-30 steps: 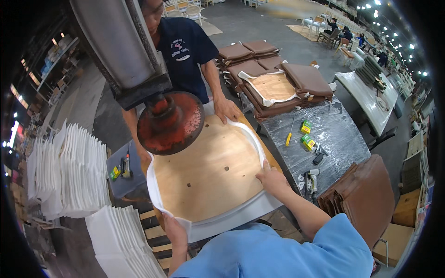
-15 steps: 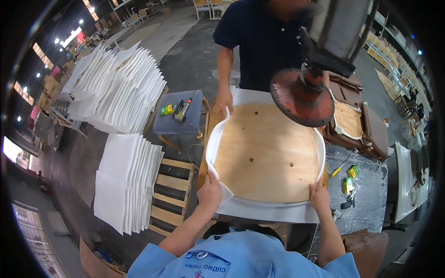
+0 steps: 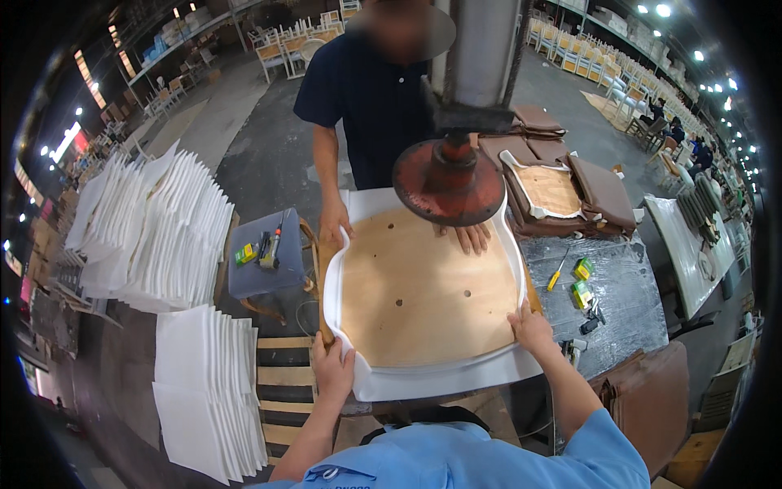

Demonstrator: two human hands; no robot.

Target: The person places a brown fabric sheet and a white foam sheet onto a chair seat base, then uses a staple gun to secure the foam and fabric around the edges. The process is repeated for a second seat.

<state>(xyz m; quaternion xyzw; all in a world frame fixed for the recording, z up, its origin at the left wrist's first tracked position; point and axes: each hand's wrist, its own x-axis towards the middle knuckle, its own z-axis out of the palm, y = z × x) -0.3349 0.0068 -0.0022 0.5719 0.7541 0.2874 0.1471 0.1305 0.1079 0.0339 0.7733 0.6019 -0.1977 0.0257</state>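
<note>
In front of me lies a thin wooden seat board (image 3: 432, 326) with several drilled holes, on a white foam sheet (image 3: 456, 380). The sheet's edges curl up around the board's sides. My left hand (image 3: 332, 373) pinches the sheet at the near left corner. My right hand (image 3: 533, 330) is closed over the sheet's edge at the near right side. Over the board's far part hangs a round reddish press disc (image 3: 448, 186). Across from me, a co-worker's hand (image 3: 334, 220) touches the sheet's far left edge; the co-worker's other hand (image 3: 470, 238) rests on the board beneath the disc.
Stacks of white sheets (image 3: 147, 228) stand left, beside a slatted pallet (image 3: 285, 376) and a blue-grey stool (image 3: 265, 273) holding tools. On the right, a wrapped table (image 3: 627, 285) bears a yellow screwdriver (image 3: 557, 273), small green-yellow boxes (image 3: 582, 293) and brown upholstered pieces (image 3: 603, 196).
My view has swung, shifting the scene leftward. The co-worker's hand on the right now lies on the board instead of by its far right edge. Both my hands stay at the sheet's near edges.
</note>
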